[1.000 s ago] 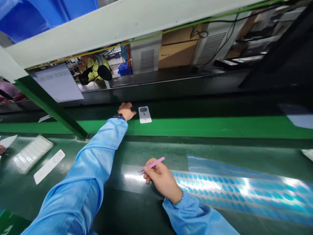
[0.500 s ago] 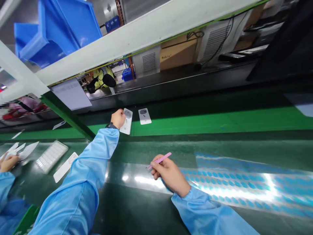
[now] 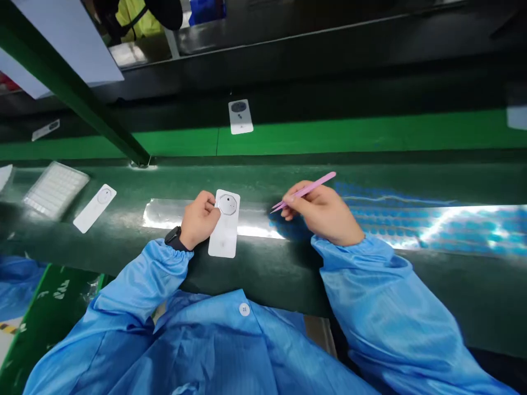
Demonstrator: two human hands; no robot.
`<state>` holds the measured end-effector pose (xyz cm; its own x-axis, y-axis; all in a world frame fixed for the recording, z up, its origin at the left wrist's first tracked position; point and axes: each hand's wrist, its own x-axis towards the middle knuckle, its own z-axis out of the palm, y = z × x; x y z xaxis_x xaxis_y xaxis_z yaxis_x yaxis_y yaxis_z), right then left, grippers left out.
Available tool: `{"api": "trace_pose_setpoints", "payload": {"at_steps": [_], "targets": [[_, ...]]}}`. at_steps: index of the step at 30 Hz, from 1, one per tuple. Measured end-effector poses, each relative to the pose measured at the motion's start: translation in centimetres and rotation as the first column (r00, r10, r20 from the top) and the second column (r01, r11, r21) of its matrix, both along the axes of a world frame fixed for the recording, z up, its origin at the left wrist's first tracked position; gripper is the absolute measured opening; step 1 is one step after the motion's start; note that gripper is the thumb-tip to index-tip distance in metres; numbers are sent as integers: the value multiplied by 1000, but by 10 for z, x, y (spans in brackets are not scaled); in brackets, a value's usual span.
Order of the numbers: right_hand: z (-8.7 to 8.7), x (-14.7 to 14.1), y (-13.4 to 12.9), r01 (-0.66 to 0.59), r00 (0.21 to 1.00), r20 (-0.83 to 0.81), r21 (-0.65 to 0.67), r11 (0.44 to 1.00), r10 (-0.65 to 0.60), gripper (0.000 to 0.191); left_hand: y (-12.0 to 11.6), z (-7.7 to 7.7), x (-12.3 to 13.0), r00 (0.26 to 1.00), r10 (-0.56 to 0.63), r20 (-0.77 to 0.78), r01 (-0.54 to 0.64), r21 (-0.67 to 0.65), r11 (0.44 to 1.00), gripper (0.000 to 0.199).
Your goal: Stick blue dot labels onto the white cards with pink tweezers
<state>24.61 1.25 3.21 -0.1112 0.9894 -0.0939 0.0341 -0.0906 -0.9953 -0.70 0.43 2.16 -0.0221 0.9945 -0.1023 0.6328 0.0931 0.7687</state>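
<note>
My left hand [image 3: 200,220] grips the left edge of a white rectangular panel [image 3: 223,238] that has a round grey-rimmed window near its top. Pink tweezers [image 3: 315,184] are held in my right hand [image 3: 325,214], their dark tips pointing left toward the panel without touching it. Under and to the right of that hand lies a clear sheet with rows of blue round stickers [image 3: 387,219]. A second white panel [image 3: 95,208] with a round window rests on the bench to the left.
Another white panel [image 3: 241,122] lies on the green strip [image 3: 329,134] at the back. A translucent tray [image 3: 57,189] sits at left. The slanted green post [image 3: 78,93] rises from the bench near my left arm.
My left hand has brought the white panel from the back strip onto the bench in front of me. The view has tilted down; the tweezers stay in my right hand.
</note>
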Motion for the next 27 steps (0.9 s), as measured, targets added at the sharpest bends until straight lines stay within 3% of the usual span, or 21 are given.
{"api": "trace_pose_setpoints", "payload": {"at_steps": [3,6,11,14,17,23,27], "targets": [[-1,-4,-5,-133,985,92,-105,985,143,44,3,2,-2,998,-23,55,22,14,1000,11],[-1,-4,-7,-178,974,111,-182,967,200,44,5,0,-4,985,-51,165,51,5,999,8],[9,14,-7,-36,987,151,-155,987,59,42,0,-3,3,952,-94,290,105,-21,994,5],[12,20,-3,32,984,179,-178,984,0,40,-4,-2,12,971,-178,162,178,15,984,10],[10,17,0,11,978,206,-222,975,36,34,-7,-2,17,957,-285,-51,288,62,956,17],[1,13,-4,-64,966,227,-267,962,127,24,-11,-3,18,820,-416,-393,449,-10,894,22],[-1,11,-5,-30,968,232,-280,959,98,19,-10,-6,16,761,-486,-431,567,77,820,33]]}}
